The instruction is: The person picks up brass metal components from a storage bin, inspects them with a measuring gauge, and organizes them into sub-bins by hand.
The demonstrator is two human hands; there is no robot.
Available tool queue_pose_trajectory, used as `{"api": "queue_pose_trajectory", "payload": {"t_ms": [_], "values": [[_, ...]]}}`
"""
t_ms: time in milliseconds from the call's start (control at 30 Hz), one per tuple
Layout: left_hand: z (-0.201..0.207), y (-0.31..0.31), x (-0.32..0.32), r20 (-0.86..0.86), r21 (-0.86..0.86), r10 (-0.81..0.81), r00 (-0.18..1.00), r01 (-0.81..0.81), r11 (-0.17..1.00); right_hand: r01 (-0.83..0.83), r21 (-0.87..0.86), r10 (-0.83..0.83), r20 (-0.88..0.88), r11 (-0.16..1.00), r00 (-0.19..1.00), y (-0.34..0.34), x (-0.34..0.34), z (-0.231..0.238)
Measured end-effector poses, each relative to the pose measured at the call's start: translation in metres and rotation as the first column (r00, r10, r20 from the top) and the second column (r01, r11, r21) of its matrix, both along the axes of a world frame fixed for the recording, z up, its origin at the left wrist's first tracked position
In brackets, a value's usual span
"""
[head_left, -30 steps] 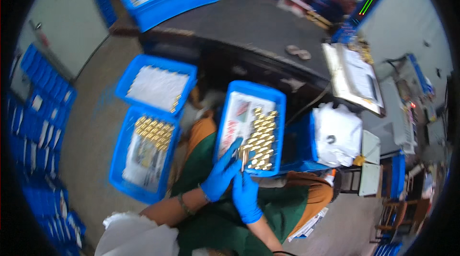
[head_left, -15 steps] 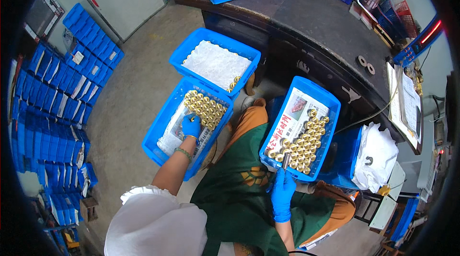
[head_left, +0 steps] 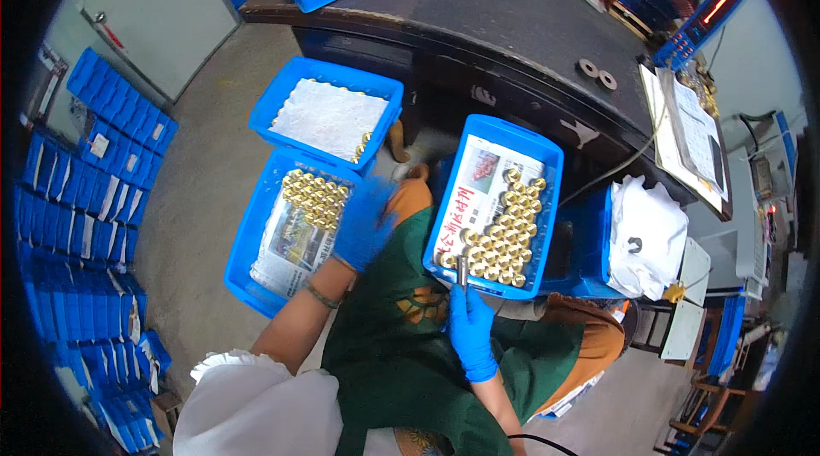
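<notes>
My left hand (head_left: 366, 225), in a blue glove, is smeared by motion over the right side of the left blue bin (head_left: 243, 281); whether its fingers hold anything cannot be seen. Rows of small brass-coloured round parts (head_left: 314, 200) stand on newspaper in that bin. In a matching glove, my right hand (head_left: 471, 328) is closed around a slim metal cylindrical tool (head_left: 462, 271). The tool's tip points at the near edge of the right blue bin (head_left: 547, 200), where more brass parts (head_left: 495, 242) stand on printed paper.
Behind the left bin, another blue bin (head_left: 265, 102) holds brass parts under a white sheet (head_left: 329, 117). A dark workbench (head_left: 512, 20) runs along the far side, bearing two grey rings (head_left: 598, 73) and a clipboard (head_left: 688, 131). Stacked blue bins (head_left: 77, 217) line the left.
My left hand has lifted from among the left bin's parts and swung right, toward my lap. My right hand still grips the tool. The whole view has shifted.
</notes>
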State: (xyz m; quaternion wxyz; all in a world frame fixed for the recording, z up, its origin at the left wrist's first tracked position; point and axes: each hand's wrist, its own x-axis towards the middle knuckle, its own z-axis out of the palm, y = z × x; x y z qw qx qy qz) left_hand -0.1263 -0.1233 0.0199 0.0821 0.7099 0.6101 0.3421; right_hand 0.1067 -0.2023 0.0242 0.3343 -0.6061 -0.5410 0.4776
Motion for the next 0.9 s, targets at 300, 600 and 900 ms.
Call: {"api": "queue_pose_trajectory", "payload": {"t_ms": [300,600,900], "values": [[-0.08,0.069,0.138,-0.26,-0.537,-0.587,0.767,0.39,0.748,0.067,-0.018,-0.068,-0.062,0.998,0.996,-0.006,0.008,0.018],[0.035,0.034,0.116,0.932,-0.348,0.126,0.34,0.742,0.573,0.087,-0.109,-0.109,-0.219,0.99,0.97,0.007,0.023,0.019],[0.043,0.004,0.123,0.939,-0.344,0.183,0.292,0.754,0.56,0.076,-0.168,-0.105,-0.174,0.983,0.979,0.007,0.023,0.012]]}}
